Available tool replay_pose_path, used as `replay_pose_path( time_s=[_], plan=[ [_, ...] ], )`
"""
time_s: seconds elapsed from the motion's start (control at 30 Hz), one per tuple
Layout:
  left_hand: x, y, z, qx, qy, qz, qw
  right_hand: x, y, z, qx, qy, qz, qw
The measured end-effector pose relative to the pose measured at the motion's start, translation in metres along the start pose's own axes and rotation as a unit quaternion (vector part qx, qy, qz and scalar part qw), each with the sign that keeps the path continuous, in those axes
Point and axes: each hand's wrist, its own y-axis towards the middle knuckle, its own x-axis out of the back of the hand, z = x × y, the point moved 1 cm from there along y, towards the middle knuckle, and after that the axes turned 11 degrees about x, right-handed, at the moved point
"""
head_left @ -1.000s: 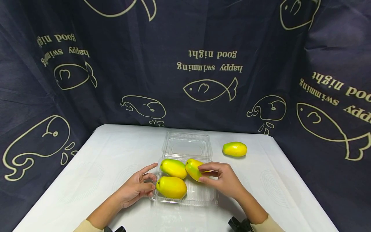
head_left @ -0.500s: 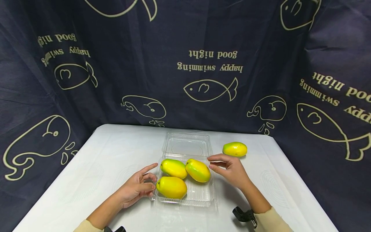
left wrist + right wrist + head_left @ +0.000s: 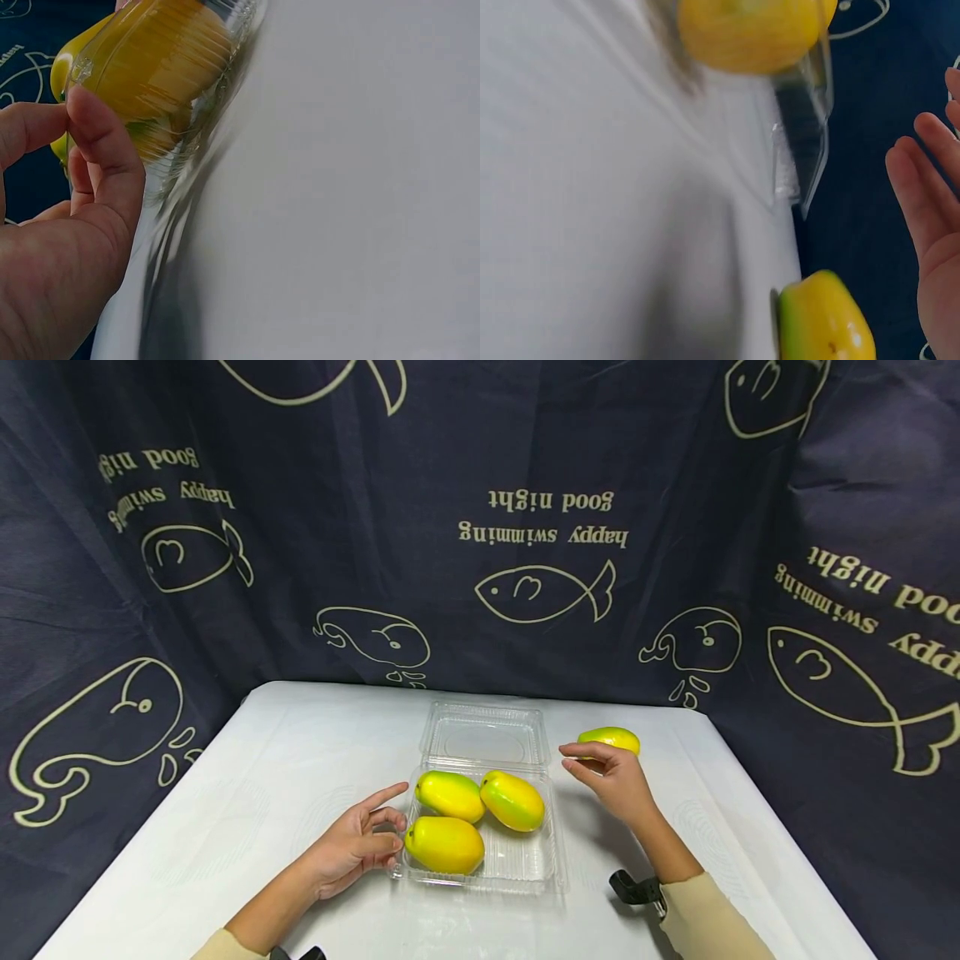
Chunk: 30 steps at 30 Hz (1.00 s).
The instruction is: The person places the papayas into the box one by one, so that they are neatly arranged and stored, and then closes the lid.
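Three yellow-green papayas sit in the base of a clear plastic clamshell container (image 3: pixel 522 863): one at the back left (image 3: pixel 450 796), one at the front left (image 3: pixel 444 845), one tilted at the right (image 3: pixel 513 801). My left hand (image 3: pixel 352 847) pinches the container's left rim between thumb and finger, as the left wrist view shows. My right hand (image 3: pixel 617 783) is held to the right of the container with nothing in it, its fingers extended. Beyond it a loose papaya (image 3: pixel 613 738) lies on the table, partly hidden by the fingers in the head view.
The container's hinged lid (image 3: pixel 482 737) lies folded back behind the base. A white cloth covers the table (image 3: pixel 300 760). Behind it hangs a dark blue curtain (image 3: pixel 390 552) printed with fish and whales.
My right hand has let go of the right papaya in the container and moved right and away, towards the loose papaya. My left hand has stayed at the rim.
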Motion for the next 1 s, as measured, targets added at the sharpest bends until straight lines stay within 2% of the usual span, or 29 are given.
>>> replay_pose_path(
  time_s=[0.13,0.33,0.5,0.6,0.8,0.9,1.0],
  plan=[
    [-0.001,0.0,0.0,0.001,-0.002,-0.003,1.0,0.004,0.001,-0.011,-0.002,0.005,-0.029,0.9996],
    [-0.002,-0.001,0.0,-0.002,-0.004,-0.004,1.0,0.014,0.007,-0.029,0.025,0.034,-0.065,0.997],
    [-0.003,-0.001,0.001,-0.006,-0.006,-0.003,1.0,0.023,0.012,-0.037,0.005,0.033,-0.091,0.9953],
    [-0.003,-0.001,0.001,-0.006,-0.009,-0.005,0.9999,0.029,0.015,-0.034,-0.007,0.007,-0.097,0.9952],
    [-0.004,-0.002,0.001,-0.007,-0.013,-0.009,0.9999,0.038,0.019,-0.014,-0.006,-0.067,-0.101,0.9926],
    [-0.005,-0.003,0.001,-0.008,-0.014,-0.009,0.9998,0.041,0.02,-0.015,-0.008,-0.1,-0.108,0.9891],
    [-0.005,-0.003,0.002,-0.01,-0.012,-0.011,0.9998,0.046,0.021,-0.029,-0.01,-0.121,-0.112,0.9862]
  ],
)
